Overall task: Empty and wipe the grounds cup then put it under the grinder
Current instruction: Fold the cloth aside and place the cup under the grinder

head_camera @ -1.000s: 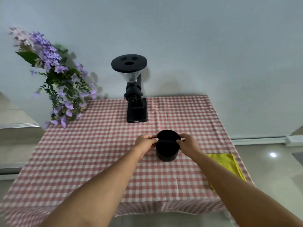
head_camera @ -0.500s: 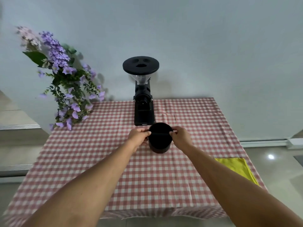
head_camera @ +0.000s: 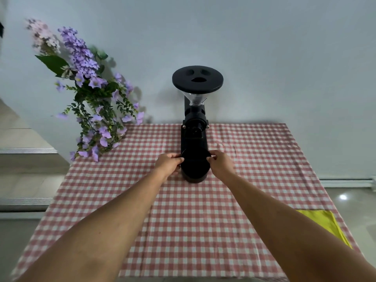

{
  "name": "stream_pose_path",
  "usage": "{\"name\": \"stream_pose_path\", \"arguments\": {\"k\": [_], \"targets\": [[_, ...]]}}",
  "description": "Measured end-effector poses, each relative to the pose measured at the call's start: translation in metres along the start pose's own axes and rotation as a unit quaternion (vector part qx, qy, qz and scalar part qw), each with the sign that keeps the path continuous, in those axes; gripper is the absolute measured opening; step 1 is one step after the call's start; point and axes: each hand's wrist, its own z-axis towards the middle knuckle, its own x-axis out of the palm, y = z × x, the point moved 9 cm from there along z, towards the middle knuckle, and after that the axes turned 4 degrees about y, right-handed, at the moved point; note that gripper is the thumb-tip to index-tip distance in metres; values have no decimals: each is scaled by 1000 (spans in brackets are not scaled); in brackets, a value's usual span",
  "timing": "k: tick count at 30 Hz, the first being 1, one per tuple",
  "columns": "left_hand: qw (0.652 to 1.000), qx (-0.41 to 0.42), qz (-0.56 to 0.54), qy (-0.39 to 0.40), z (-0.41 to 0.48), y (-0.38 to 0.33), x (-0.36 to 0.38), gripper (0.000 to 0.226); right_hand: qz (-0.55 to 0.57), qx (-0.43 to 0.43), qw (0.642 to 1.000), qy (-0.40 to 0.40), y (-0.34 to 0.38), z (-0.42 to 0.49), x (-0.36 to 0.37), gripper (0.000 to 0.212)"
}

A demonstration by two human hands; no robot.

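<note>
The black grounds cup stands upright at the foot of the black coffee grinder, its rim overlapping the grinder's base. My left hand grips the cup's left side at the rim. My right hand grips its right side, fingers curled onto the rim. The grinder stands at the far middle of the table, with a round black lid on a clear hopper. The cup's inside looks dark; I cannot tell what is in it.
A red-and-white checked cloth covers the table. Purple flowers lean over the far left corner. A yellow cloth lies at the near right edge. A pale wall rises right behind the grinder.
Both hands have carried the cup away from me, from mid-table up to the grinder's base. The view has shifted closer to the grinder.
</note>
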Motion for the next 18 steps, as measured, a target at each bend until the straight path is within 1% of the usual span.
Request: {"name": "stream_pose_path", "arguments": {"k": [8, 11, 13, 18], "targets": [[1000, -9, -4, 10, 9, 1, 3, 37, 7, 13, 1000, -1, -2, 10, 3, 34], [1000, -2, 10, 5, 8, 1, 3, 39, 13, -1, 1000, -2, 0, 8, 2, 35], [1000, 1, 18, -1, 7, 1, 2, 42, 14, -8, 1000, -6, 0, 6, 1, 36], [1000, 16, 25, -5, 1, 2, 2, 57, 18, 11, 1000, -21, -13, 0, -4, 40]]}}
